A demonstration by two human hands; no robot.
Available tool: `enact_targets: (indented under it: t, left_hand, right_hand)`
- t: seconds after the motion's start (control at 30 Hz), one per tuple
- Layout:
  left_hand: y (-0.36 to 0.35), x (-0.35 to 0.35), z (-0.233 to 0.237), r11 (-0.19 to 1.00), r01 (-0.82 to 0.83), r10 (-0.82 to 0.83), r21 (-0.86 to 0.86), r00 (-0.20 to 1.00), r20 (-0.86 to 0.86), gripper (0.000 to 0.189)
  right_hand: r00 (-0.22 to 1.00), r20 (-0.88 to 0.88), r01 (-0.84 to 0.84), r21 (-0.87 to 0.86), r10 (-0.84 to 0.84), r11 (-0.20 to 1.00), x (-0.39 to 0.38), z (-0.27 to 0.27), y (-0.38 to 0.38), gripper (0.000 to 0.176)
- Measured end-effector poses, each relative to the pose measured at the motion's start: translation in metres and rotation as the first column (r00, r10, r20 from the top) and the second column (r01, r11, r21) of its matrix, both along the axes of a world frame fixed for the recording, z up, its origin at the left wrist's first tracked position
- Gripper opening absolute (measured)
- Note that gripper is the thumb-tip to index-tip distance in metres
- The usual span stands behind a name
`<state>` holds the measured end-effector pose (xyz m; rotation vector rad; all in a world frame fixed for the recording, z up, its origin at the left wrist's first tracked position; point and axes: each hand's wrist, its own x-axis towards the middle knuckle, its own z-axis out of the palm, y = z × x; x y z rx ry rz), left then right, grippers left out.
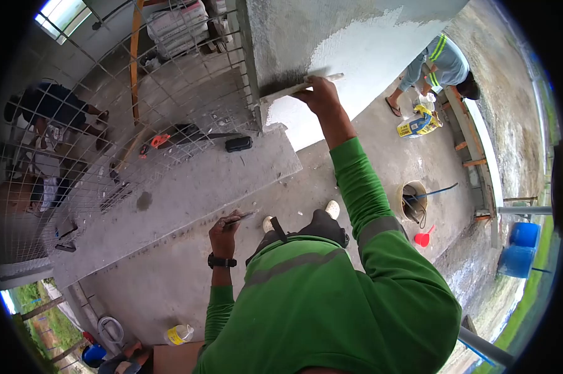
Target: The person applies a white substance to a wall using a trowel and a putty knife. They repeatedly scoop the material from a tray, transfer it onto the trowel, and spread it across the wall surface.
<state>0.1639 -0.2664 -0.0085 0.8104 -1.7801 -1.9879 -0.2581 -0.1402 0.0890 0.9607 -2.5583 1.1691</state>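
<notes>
My right hand (322, 96) is raised and closed around a long, narrow plastering blade (283, 93), held against the wall (350, 53) near its left corner. The wall is partly bare grey and partly coated white, and the blade lies along the border between the two. Lower down on the left, my left hand (223, 237), with a black watch on its wrist, grips a small, thin-bladed tool like a putty knife (239, 218). That hand is above the concrete floor, apart from the wall.
Wire mesh (101, 81) stands on the left, a person behind it. A black case (238, 144) lies on the raised slab (213, 181). To the right are a bucket (399, 202), a red dipper (423, 239), a yellow-blue bag (418, 124) and a bending co-worker (447, 59).
</notes>
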Motion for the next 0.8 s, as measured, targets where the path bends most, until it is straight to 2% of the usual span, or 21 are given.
enact_targets:
  t: [0.03,0.07,0.1,0.17,0.2,0.23,0.3,0.37,0.4,0.43,0.5,0.57,0.7,0.73,0.8]
  left_hand:
    - [-0.002,-0.005,0.001,1.000,0.014,-0.014,0.019,1.000,-0.010,0.015]
    - [-0.004,-0.010,0.000,1.000,0.024,-0.024,0.017,1.000,-0.014,0.015]
    - [-0.007,-0.016,0.000,0.998,0.055,-0.054,0.025,0.998,-0.024,0.015]
    - [-0.014,-0.030,0.003,0.995,0.092,-0.091,0.023,0.995,-0.033,0.015]
    - [-0.015,-0.034,0.006,0.995,0.102,-0.102,0.015,0.994,-0.036,0.015]
    - [-0.017,-0.035,0.008,0.994,0.113,-0.112,0.008,0.993,-0.030,0.015]
    - [-0.020,-0.034,0.010,0.996,0.086,-0.085,0.037,0.996,-0.015,0.014]
    - [-0.014,-0.033,0.014,0.997,0.033,-0.033,0.064,0.999,0.000,0.013]
    - [-0.011,-0.028,0.021,1.000,-0.011,0.009,0.018,0.993,0.116,0.012]
    - [-0.013,-0.025,0.029,0.998,-0.038,0.046,-0.041,0.973,0.225,0.012]
    - [-0.005,-0.021,0.035,0.997,-0.067,0.075,-0.042,0.965,0.252,0.012]
    - [-0.002,-0.012,0.034,0.995,-0.089,0.100,-0.054,0.958,0.267,0.012]
    - [-0.006,-0.009,0.035,0.988,-0.144,0.155,-0.057,0.935,0.319,0.012]
    - [-0.010,-0.004,0.036,0.990,-0.133,0.143,-0.055,0.930,0.337,0.012]
    - [-0.020,-0.014,0.031,0.992,-0.118,0.123,-0.037,0.933,0.337,0.012]
  right_hand:
    - [0.998,0.048,-0.040,-0.085,0.044,0.996,0.006,0.018,0.002,0.035]
    - [0.824,0.535,0.164,-0.540,0.187,0.825,0.013,0.032,-0.002,0.032]
    - [0.453,0.722,0.539,-0.689,0.523,0.484,0.019,0.043,-0.006,0.029]
    - [0.478,0.744,0.579,-0.666,0.467,0.469,0.038,0.051,0.003,0.029]
    - [0.478,0.728,0.605,-0.679,0.492,0.416,0.051,0.049,0.010,0.033]
    - [0.459,0.713,0.632,-0.681,0.529,0.370,0.051,0.023,0.021,0.032]
    - [0.443,0.749,0.668,-0.642,0.492,0.376,0.056,-0.031,0.043,0.032]
    - [0.325,0.825,0.770,-0.515,0.463,0.376,0.053,-0.100,0.059,0.032]
    - [0.255,0.856,0.792,-0.451,0.449,0.412,0.050,-0.135,0.065,0.033]
    - [0.241,0.853,0.801,-0.444,0.464,0.400,0.045,-0.167,0.061,0.033]
    - [0.020,0.956,0.878,-0.157,0.292,0.452,0.027,-0.221,0.056,0.030]
    - [-0.019,0.954,0.905,-0.111,0.301,0.410,0.011,-0.267,0.054,0.030]
    - [-0.031,0.936,0.964,-0.065,0.351,0.258,-0.012,-0.287,0.056,0.030]
    - [-0.029,0.925,0.969,-0.067,0.379,0.239,-0.023,-0.318,0.066,0.031]
    - [-0.018,0.961,0.979,-0.039,0.275,0.202,-0.035,-0.298,0.077,0.032]
